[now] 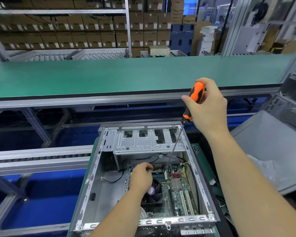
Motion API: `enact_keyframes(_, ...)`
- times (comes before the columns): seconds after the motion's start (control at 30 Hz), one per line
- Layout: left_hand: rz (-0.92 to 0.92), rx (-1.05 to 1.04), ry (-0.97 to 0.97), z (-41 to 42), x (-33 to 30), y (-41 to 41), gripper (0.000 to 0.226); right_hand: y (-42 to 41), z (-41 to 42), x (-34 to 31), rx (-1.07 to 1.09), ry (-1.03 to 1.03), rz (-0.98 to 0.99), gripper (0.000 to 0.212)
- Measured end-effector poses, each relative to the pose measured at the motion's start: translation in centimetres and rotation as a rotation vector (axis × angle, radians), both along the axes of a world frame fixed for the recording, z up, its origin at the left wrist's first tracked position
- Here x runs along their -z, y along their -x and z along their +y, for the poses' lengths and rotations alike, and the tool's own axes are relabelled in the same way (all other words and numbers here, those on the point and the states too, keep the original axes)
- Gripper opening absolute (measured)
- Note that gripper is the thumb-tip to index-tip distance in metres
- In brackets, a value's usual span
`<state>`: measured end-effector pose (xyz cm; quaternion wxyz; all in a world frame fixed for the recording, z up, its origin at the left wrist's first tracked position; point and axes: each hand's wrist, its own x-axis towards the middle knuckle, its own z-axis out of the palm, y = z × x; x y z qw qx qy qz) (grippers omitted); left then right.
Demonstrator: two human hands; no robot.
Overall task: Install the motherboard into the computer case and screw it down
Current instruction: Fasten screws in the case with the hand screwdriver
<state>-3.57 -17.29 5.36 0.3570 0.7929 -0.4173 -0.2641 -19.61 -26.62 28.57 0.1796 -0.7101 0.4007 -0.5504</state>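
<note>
- I am judging the motherboard (174, 190) to be light, stiff and fragile, so I am keeping to its edges and off the components.
- It is lying flat in the computer case (99, 185), lower centre of the frame: green, with a dark fan (154, 195), white slots and a red patch.
- My left hand (141, 178) is resting curled at the board's far edge; what it pinches, I cannot tell.
- My right hand (208, 106), right of centre, is gripping the orange screwdriver (194, 100), shaft slanting down to the board.
</note>
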Motion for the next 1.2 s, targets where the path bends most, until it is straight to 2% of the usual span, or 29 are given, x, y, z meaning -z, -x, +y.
enact_keyframes(0.27,-0.095,0.029,-0.105,0.2,0.0,0.1,0.031,-0.2,-0.4,1.5,-0.012,-0.04,0.056,0.037)
enact_keyframes(0.43,-0.059,-0.01,-0.101,0.1,-0.5,0.3,0.04,-0.3,-0.5,3.0,-0.04,-0.072,0.089,0.034)
enact_keyframes(0.53,0.049,0.038,-0.012,-0.2,-1.6,1.3,0.032,-0.3,-0.8,3.5,-0.051,-0.081,0.087,0.034)
enact_keyframes(0.63,0.207,0.137,0.164,-0.7,-3.6,3.4,0.019,-0.4,-1.0,3.8,-0.067,-0.101,0.097,0.033)
enact_keyframes(0.8,0.454,0.054,0.468,-2.7,-8.3,6.4,0.025,-0.5,-1.2,4.4,-0.093,-0.136,0.124,0.035)
enact_keyframes(0.87,0.474,0.034,0.535,-3.6,-9.9,6.6,0.029,-0.4,-1.4,4.6,-0.1,-0.148,0.124,0.036)
enact_keyframes(1.1,0.496,0.022,0.518,-4.7,-11.5,6.0,0.023,-0.2,-1.7,5.0,-0.085,-0.147,0.121,0.036)
enact_keyframes(1.2,0.553,0.0,0.53,-4.7,-11.5,6.0,0.028,-0.2,-1.7,5.0,-0.073,-0.152,0.126,0.036)
